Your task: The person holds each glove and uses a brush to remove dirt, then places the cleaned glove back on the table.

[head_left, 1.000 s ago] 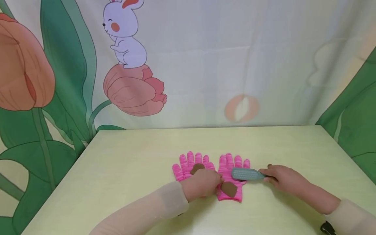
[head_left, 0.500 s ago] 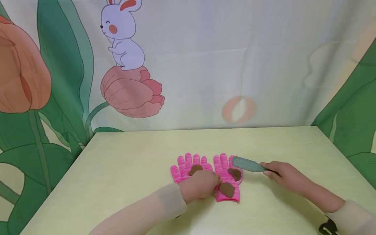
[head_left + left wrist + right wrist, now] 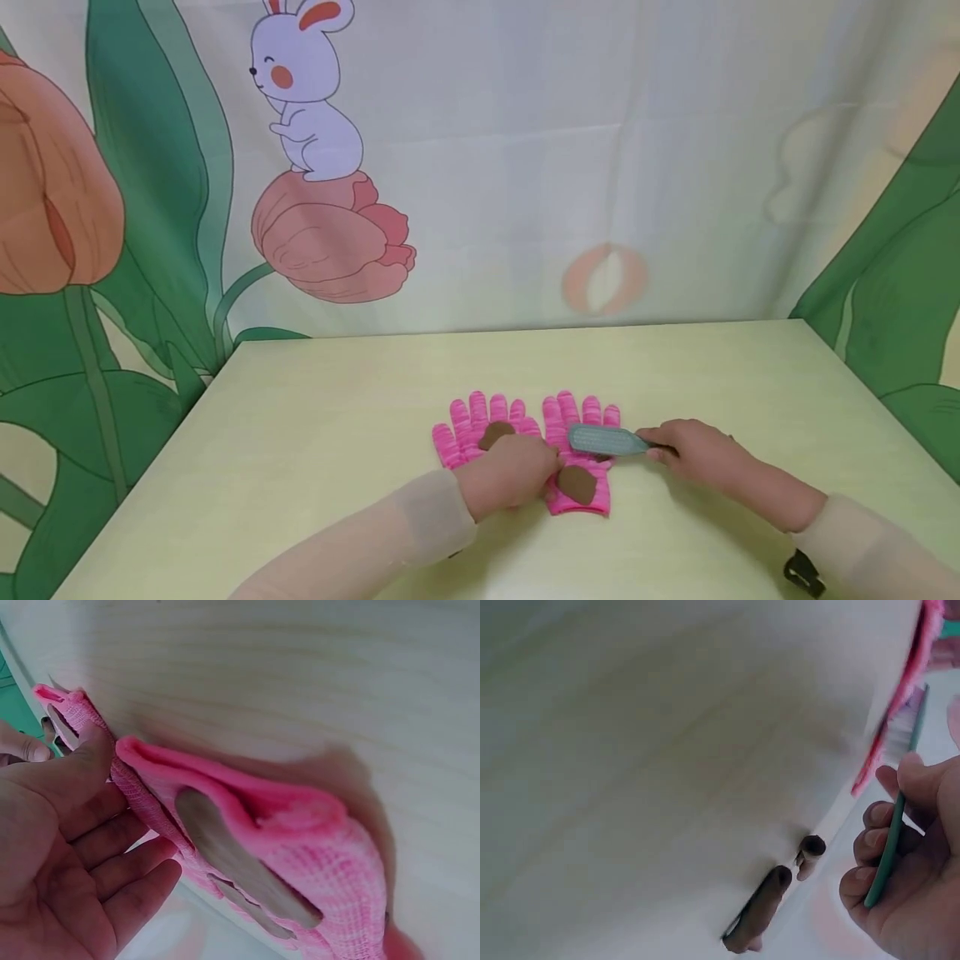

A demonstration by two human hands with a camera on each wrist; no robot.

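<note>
Two pink knitted gloves with brown patches lie side by side on the table. My left hand (image 3: 512, 469) reaches across the left glove (image 3: 467, 433), its thumb and fingertips pinching the near left edge of the right glove (image 3: 557, 423). In the left wrist view the other fingers of that hand are only loosely bent. My right hand (image 3: 697, 450) grips the handle of a grey-green brush (image 3: 603, 439), whose head lies over the palm of the right glove. Pale bristles (image 3: 901, 733) show in the right wrist view, facing the glove. The brush head mostly hides one brown patch.
Another brown patch (image 3: 577, 484) shows near the right glove's cuff, and one (image 3: 497, 435) on the left glove. The pale table (image 3: 337, 417) ends at a printed curtain (image 3: 480, 167). Two brown, dark-ended shapes (image 3: 758, 913) of unclear kind appear in the right wrist view.
The brush lifted up and away to the right, uncovering a brown patch, then came back down and leftward over the right glove. My left hand stays at the glove's edge.
</note>
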